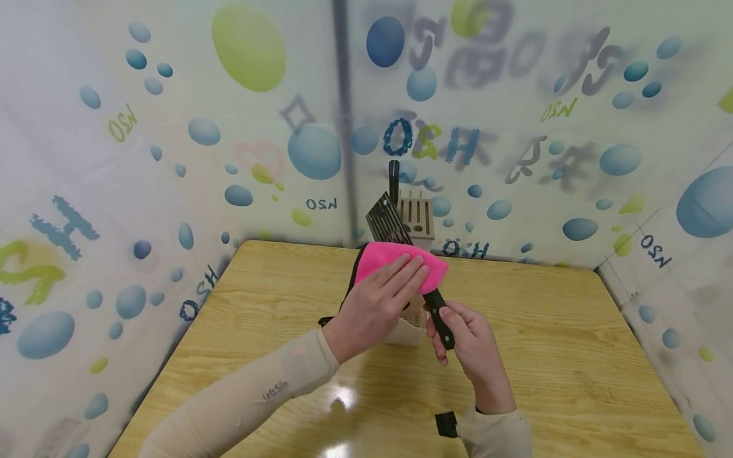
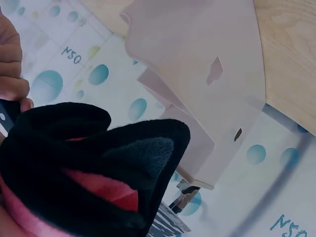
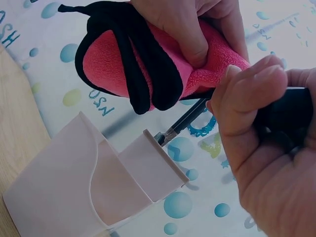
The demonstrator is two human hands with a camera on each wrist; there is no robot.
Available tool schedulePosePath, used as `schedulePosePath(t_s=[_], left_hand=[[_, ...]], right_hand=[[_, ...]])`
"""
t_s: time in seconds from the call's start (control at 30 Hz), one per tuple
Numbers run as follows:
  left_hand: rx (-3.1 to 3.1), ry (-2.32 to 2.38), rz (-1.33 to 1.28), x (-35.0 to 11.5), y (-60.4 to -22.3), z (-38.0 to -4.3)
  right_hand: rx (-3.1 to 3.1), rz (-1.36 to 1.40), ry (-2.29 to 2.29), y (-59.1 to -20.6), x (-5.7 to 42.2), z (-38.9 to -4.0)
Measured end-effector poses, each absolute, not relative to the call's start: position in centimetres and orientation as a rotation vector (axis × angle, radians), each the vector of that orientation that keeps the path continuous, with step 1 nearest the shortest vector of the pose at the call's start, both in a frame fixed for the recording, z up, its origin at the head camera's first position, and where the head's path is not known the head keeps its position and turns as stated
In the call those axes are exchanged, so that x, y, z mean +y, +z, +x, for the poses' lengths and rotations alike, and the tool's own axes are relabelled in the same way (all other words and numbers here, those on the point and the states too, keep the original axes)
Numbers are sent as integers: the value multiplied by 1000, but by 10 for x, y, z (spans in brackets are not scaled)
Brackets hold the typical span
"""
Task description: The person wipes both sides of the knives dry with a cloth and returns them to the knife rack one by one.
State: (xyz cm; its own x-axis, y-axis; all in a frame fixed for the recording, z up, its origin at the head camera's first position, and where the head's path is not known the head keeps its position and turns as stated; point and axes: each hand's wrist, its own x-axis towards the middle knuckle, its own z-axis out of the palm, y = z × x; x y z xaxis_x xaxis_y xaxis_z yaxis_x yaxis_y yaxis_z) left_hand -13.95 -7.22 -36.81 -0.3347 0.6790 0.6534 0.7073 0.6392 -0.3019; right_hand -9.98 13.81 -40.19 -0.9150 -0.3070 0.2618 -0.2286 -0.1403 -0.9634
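My right hand (image 1: 472, 340) grips the black handle of a cleaver (image 1: 439, 321). The cleaver's broad blade, dark with pale streaks, points up and away to the left. Folded over the blade is a pink cloth with black edging (image 1: 382, 256), which hides the part nearest the handle. My left hand (image 1: 375, 305) lies across this cloth with its fingers along the top. In the right wrist view, the left thumb presses the cloth (image 3: 106, 64) from the other side, pinching it round the blade. Behind both hands stands a pale knife block (image 3: 59, 182) with slots in its top.
One black-handled utensil (image 1: 394, 181) stands upright in the knife block. The wood-grain table (image 1: 275, 292) reaches a patterned wall sheet (image 1: 275, 159) at the back. A small black square piece (image 1: 446, 424) shows beside the right sleeve.
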Motion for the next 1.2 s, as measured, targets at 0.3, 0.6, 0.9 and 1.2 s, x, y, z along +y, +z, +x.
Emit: schedulePosePath(t_s=[0.3, 0.6, 0.9, 1.2], left_hand=[[-2096, -74, -1018, -77, -365, -147], [-2141, -80, -971, -84, -364, -158], [-2162, -88, -919, -90, -362, -168], [-2139, -111, -880, -96, -358, -176]], right_hand=[[1997, -663, -2249, -402, 139, -100], [1990, -680, -2245, -402, 140, -100], [1965, -740, -2253, -404, 141, -99], [1953, -717, -2252, -403, 142, -98]])
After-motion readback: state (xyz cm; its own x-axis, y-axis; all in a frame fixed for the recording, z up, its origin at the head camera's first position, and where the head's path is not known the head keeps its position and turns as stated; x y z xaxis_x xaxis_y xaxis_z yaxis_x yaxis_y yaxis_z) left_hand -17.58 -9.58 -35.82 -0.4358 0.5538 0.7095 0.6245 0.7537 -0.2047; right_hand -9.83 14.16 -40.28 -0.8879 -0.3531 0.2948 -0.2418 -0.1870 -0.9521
